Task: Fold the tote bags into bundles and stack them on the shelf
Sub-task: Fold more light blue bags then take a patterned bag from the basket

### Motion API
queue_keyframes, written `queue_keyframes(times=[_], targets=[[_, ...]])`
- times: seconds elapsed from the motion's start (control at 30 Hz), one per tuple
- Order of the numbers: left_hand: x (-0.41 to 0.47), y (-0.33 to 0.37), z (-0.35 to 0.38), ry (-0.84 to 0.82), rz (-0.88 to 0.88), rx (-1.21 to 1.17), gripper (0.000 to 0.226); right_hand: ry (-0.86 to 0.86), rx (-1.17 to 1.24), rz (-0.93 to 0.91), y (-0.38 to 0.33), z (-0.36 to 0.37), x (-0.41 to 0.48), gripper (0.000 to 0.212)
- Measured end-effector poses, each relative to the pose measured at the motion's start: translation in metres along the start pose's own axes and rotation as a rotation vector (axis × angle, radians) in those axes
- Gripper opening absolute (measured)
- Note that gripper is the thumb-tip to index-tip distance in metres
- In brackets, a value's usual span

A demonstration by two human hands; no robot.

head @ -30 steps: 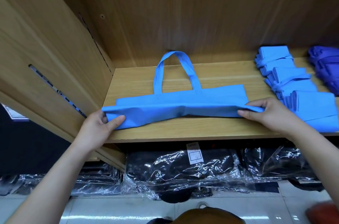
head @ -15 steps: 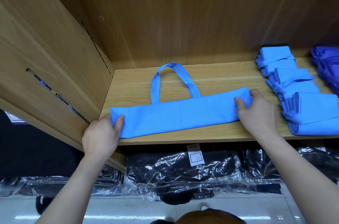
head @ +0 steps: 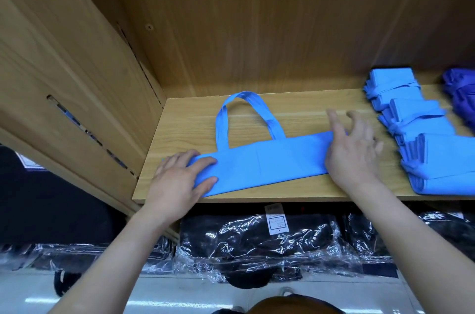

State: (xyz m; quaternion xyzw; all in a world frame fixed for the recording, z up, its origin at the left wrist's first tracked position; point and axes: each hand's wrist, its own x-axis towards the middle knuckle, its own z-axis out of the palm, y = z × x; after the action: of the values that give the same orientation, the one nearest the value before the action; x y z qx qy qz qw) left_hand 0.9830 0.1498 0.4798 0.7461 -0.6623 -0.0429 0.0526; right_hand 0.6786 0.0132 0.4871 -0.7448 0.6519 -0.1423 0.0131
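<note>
A light blue tote bag (head: 267,162) lies on the wooden shelf (head: 295,113), folded into a long narrow strip. Its handle loop (head: 244,110) points toward the back. My left hand (head: 180,180) lies flat on the strip's left end, fingers spread over the fabric. My right hand (head: 352,151) rests palm down on the strip's right end with fingers apart and raised. Neither hand grips the cloth. Three tied light blue bundles (head: 416,128) lie in a row on the shelf's right part.
A darker purple-blue bundle (head: 462,97) sits at the far right. The cabinet's side wall (head: 77,82) stands close on the left. Below the shelf lie black items in clear plastic wrap (head: 257,244). The floor is pale tile.
The bag's near edge was folded over, turning it into a narrow strip. Both hands then let go of the edges and now press flat on the two ends.
</note>
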Motion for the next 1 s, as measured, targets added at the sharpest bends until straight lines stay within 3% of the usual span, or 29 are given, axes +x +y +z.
queue_keyframes(times=[0.07,0.13,0.2,0.27,0.33,0.43,0.5,0.63,0.7,0.77,0.83,0.93,0.97,1.0], targets=[[-0.001,0.002,0.0,0.003,-0.014,-0.009,0.06,-0.142,0.091,-0.182,-0.015,-0.007,-0.005,0.071],[-0.005,0.009,0.0,0.012,-0.03,-0.021,0.058,-0.287,0.177,-0.412,-0.037,-0.004,-0.022,0.056],[-0.01,0.016,-0.001,0.016,-0.022,-0.038,0.059,-0.419,0.113,-0.539,-0.054,0.007,-0.043,0.066],[-0.018,0.017,-0.007,-0.044,0.005,-0.036,0.07,-0.456,0.08,-0.536,-0.058,0.014,-0.049,0.07],[-0.03,0.013,-0.014,-0.19,0.065,-0.021,0.091,-0.481,0.128,-0.532,-0.054,0.012,-0.039,0.051],[-0.047,0.005,-0.018,-0.34,0.159,0.117,0.117,-0.537,0.169,-0.55,-0.048,0.005,-0.029,0.048],[-0.056,0.004,-0.016,-0.265,0.234,0.189,0.117,-0.559,0.162,-0.556,-0.048,0.005,-0.029,0.05],[-0.062,-0.018,-0.017,0.021,0.312,-0.018,0.078,-0.573,0.146,-0.554,-0.047,0.008,-0.031,0.053],[-0.063,-0.018,-0.033,0.194,0.332,-0.111,0.046,-0.631,0.197,-0.56,-0.047,0.005,-0.032,0.078],[-0.06,-0.009,-0.054,0.348,0.332,-0.183,0.037,-0.694,0.228,-0.587,-0.047,0.002,-0.033,0.108],[-0.053,0.006,-0.076,0.498,0.336,-0.244,0.028,-0.678,0.254,-0.631,-0.051,0.001,-0.038,0.114],[-0.04,0.035,-0.101,0.692,0.388,-0.3,0.017,-0.641,0.39,-0.643,-0.06,0.007,-0.05,0.102],[-0.035,0.041,-0.104,0.723,0.363,-0.38,0.026,-0.66,0.445,-0.638,-0.063,0.007,-0.053,0.084],[-0.031,0.047,-0.103,0.711,0.295,-0.54,0.044,-0.682,0.489,-0.607,-0.065,0.003,-0.055,0.052]])
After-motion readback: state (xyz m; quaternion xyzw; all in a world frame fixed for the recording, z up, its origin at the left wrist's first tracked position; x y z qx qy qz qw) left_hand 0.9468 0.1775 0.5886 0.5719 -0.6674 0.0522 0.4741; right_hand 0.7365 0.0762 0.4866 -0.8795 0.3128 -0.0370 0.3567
